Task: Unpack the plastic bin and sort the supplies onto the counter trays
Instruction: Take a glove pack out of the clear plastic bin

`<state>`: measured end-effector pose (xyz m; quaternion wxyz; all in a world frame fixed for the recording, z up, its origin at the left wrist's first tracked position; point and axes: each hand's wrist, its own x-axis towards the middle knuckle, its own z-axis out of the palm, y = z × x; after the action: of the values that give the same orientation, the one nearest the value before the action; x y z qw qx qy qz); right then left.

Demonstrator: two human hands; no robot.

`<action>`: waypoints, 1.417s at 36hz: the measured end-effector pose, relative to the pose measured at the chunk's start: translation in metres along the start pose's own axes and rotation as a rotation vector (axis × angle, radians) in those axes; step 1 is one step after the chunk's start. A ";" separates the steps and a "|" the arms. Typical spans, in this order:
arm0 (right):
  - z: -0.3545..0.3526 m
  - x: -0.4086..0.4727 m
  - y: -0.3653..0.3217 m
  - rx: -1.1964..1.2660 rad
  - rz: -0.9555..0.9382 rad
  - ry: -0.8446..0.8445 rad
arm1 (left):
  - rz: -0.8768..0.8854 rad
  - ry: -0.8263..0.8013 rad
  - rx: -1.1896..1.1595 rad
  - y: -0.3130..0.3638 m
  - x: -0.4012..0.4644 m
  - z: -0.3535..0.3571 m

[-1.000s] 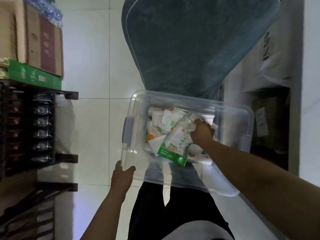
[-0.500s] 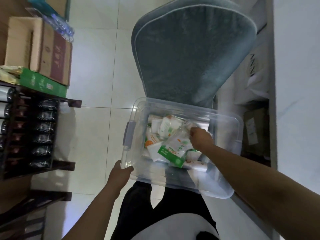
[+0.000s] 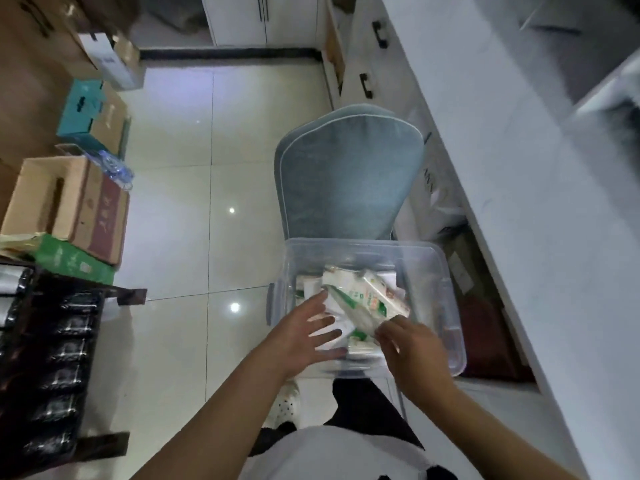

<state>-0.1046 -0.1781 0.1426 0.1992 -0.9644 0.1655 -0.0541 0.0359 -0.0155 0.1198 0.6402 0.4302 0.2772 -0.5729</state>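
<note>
Reaching into the clear, round-cornered plastic bin (image 3: 446, 289), two hands work: the left hand (image 3: 304, 332) spread flat over the crinkly white-and-green packets (image 3: 360, 299) inside, the right hand (image 3: 410, 348) pinching one glossy packet's edge. Behind the bin stands one grey padded chair (image 3: 346, 174).

Blue-grey padded chair (image 3: 349, 174) at centre frame, pale piping round its edge. Glossy white tiled floor (image 3: 194, 188) across middle, with light glints. Brown cardboard box (image 3: 65, 206) at left, red panel on its side; green box (image 3: 74, 259) just below it. Teal box (image 3: 81, 112) at upper left. Dark rack (image 3: 52, 344) at lower left. White cabinet (image 3: 263, 19) at top centre. White shoe (image 3: 285, 403) on floor, lower centre.
</note>
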 end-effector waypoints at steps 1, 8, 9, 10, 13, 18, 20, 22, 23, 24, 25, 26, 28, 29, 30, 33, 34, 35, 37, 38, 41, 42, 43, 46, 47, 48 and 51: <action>0.003 -0.013 -0.011 0.007 -0.053 -0.002 | -0.010 -0.011 -0.013 0.000 -0.004 -0.001; 0.015 -0.074 -0.046 0.001 -0.289 -0.040 | -0.021 0.088 0.205 -0.029 -0.029 -0.023; 0.015 -0.078 -0.048 -0.004 -0.294 -0.034 | -0.056 0.093 0.252 -0.034 -0.031 -0.025; 0.014 -0.083 -0.050 -0.004 -0.295 -0.025 | -0.088 0.100 0.282 -0.040 -0.034 -0.027; 0.012 -0.097 -0.054 0.009 -0.308 0.007 | -0.153 0.113 0.271 -0.056 -0.040 -0.029; 0.005 -0.118 -0.055 -0.002 -0.348 0.016 | -0.141 0.092 0.185 -0.074 -0.043 -0.026; 0.001 -0.120 -0.054 0.004 -0.311 0.032 | -0.058 0.074 0.209 -0.074 -0.043 -0.021; -0.006 -0.125 -0.052 0.033 -0.229 0.052 | 0.057 0.075 0.223 -0.072 -0.042 -0.014; -0.010 -0.128 -0.050 0.063 -0.161 0.059 | 0.111 0.064 0.227 -0.070 -0.040 -0.010; -0.014 -0.131 -0.047 0.121 -0.066 0.071 | 0.159 0.048 0.231 -0.068 -0.038 -0.006; -0.019 -0.134 -0.043 0.217 0.062 0.090 | 0.198 0.028 0.236 -0.065 -0.037 -0.001; -0.025 -0.136 -0.039 0.342 0.217 0.116 | 0.230 0.010 0.246 -0.063 -0.037 0.004; -0.038 -0.135 -0.029 0.578 0.523 0.190 | 0.272 -0.050 0.281 -0.059 -0.037 0.015; -0.046 -0.134 -0.022 0.681 0.647 0.231 | 0.289 -0.082 0.309 -0.058 -0.039 0.022; -0.052 -0.131 -0.013 0.781 0.749 0.255 | 0.308 -0.112 0.342 -0.057 -0.042 0.029; -0.073 -0.124 0.017 1.135 0.942 0.165 | 0.338 -0.215 0.405 -0.057 -0.045 0.055; -0.078 -0.123 0.028 1.238 0.969 0.118 | 0.340 -0.251 0.412 -0.058 -0.045 0.064; -0.083 -0.122 0.037 1.310 0.970 0.077 | 0.341 -0.282 0.419 -0.060 -0.046 0.073; -0.094 -0.121 0.052 1.411 0.910 0.005 | 0.357 -0.336 0.435 -0.062 -0.044 0.094; -0.099 -0.118 0.059 1.446 0.871 -0.006 | 0.355 -0.364 0.445 -0.063 -0.041 0.103; -0.124 -0.109 0.092 1.452 0.830 0.111 | 0.353 -0.394 0.509 -0.070 -0.028 0.144; -0.137 -0.110 0.113 1.419 0.839 0.174 | 0.340 -0.381 0.542 -0.077 -0.020 0.167; -0.138 -0.107 0.111 1.338 0.849 0.197 | 0.326 -0.373 0.566 -0.077 -0.020 0.169; -0.144 -0.096 0.120 1.176 0.902 0.272 | 0.326 -0.327 0.689 -0.080 -0.008 0.181; -0.149 -0.095 0.132 1.161 0.904 0.289 | 0.325 -0.297 0.701 -0.084 -0.003 0.195; -0.155 -0.094 0.147 1.143 0.908 0.313 | 0.320 -0.277 0.711 -0.090 0.005 0.212; -0.171 -0.090 0.186 1.014 0.929 0.419 | 0.341 -0.258 0.780 -0.103 0.027 0.261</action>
<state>-0.2732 -0.3713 0.2210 0.5890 -0.5526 0.5479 -0.2181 -0.0947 -0.2528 0.1974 0.5447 0.6040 -0.1168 -0.5699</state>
